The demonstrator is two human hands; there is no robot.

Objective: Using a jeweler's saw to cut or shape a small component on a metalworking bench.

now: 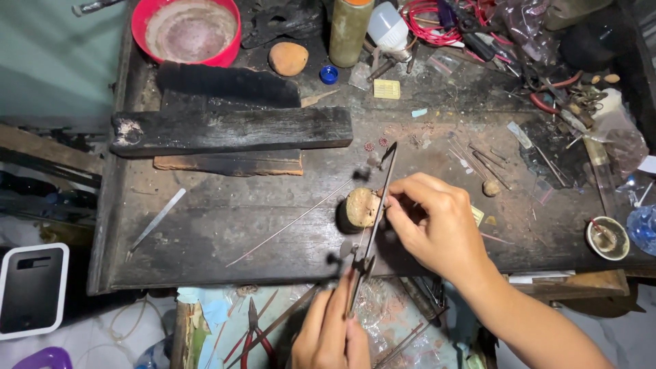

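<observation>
- Bare bench left of the cork block, only a thin wire crossing it.
- Charred plank blocks behind; tool clutter crowds the right.

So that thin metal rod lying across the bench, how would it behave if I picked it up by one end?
The thin rod looks long and very slender, so it would probably flex and droop. It seems light. Lying flat on the workbench, it may be hard to pinch and could roll.

The left hand is rising from the lower edge with fingers pinched closed, while the right hand is reaching in from the right, forearm angled, fingertips curled together
</observation>
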